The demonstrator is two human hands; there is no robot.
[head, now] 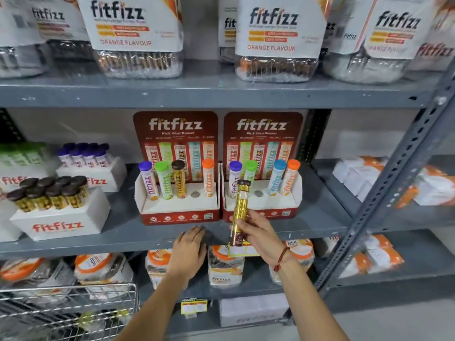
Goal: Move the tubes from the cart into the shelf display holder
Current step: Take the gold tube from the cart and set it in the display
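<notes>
My right hand (261, 232) grips a gold tube with a brown cap (240, 207), held upright in front of the right red display holder (293, 193). That holder carries purple, green, blue and orange capped tubes, and its middle hole (257, 193) is empty. The left display holder (140, 190) holds purple, green, brown and orange capped tubes, with one hole (195, 194) empty. My left hand (190, 247) rests flat with fingers spread on the front edge of the grey shelf (98, 244), below the left holder. The wire cart (73, 308) sits at the bottom left.
White boxes of brown-capped tubes (56, 210) and purple-capped tubes (91, 166) stand left of the holders. Big jars (138, 33) fill the shelf above. Pouches (224, 267) lie on the shelf below. A slanted grey upright (384, 193) rises at the right.
</notes>
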